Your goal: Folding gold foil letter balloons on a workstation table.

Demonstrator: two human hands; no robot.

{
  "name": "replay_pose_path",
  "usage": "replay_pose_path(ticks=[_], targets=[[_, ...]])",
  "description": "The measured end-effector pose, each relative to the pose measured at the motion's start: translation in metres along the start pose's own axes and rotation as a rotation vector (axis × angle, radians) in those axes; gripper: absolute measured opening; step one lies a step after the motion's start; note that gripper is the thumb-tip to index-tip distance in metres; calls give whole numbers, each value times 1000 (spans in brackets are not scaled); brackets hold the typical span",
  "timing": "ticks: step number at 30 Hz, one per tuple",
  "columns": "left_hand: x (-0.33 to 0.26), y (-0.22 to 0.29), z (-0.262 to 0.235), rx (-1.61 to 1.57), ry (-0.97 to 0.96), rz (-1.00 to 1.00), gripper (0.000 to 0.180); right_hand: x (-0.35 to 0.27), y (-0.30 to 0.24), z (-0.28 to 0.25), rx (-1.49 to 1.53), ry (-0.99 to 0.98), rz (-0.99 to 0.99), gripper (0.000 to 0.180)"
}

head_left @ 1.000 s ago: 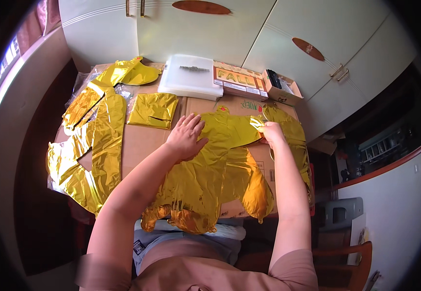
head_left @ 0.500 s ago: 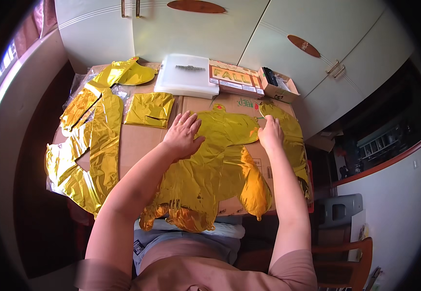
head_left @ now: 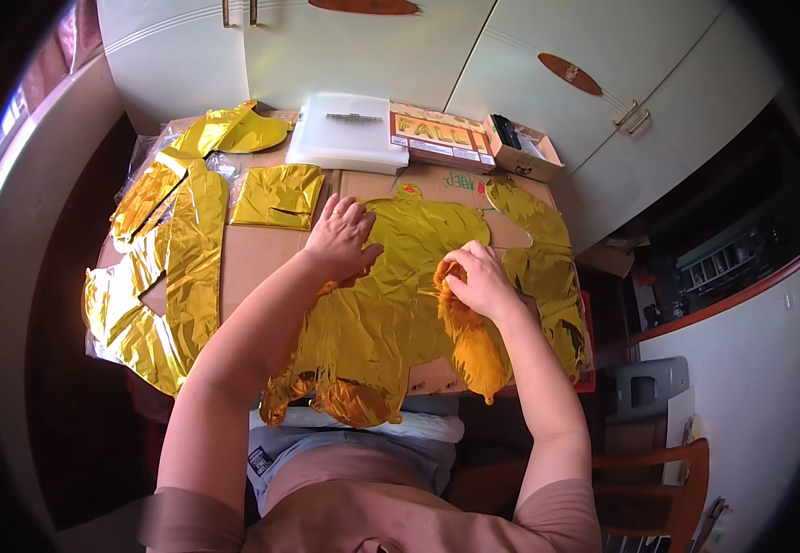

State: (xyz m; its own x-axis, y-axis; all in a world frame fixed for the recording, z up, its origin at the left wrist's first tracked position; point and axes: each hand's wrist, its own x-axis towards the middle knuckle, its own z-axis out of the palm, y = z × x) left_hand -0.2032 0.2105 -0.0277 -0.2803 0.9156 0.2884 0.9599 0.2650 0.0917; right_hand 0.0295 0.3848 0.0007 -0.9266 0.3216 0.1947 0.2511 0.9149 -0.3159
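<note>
Left hand lies flat, fingers spread, pressing down on the large gold foil balloon spread over the cardboard-covered surface; right hand has its fingers pinched together on a folded edge of the same balloon near its middle. The balloon reaches from the far middle of the surface to the near edge, where crumpled foil hangs over toward the person's lap. More gold foil pieces lie at left, a folded gold square beyond the left hand, a white box at the far edge.
</note>
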Motion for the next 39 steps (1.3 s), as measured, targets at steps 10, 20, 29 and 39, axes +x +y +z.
replay_pose_path(ticks=[10,20,29,39], targets=[[0,-1,0,-40,67,7,59,-53,-8,-22,134,107,151,29],[1,-1,0,-43,84,28,56,-111,2,-30,132,274,222,23],[-1,-4,6,-25,120,28,58,-121,51,-54,49,348,534,29],[6,1,-8,-46,189,37,55,-74,128,-55,113,258,669,57]])
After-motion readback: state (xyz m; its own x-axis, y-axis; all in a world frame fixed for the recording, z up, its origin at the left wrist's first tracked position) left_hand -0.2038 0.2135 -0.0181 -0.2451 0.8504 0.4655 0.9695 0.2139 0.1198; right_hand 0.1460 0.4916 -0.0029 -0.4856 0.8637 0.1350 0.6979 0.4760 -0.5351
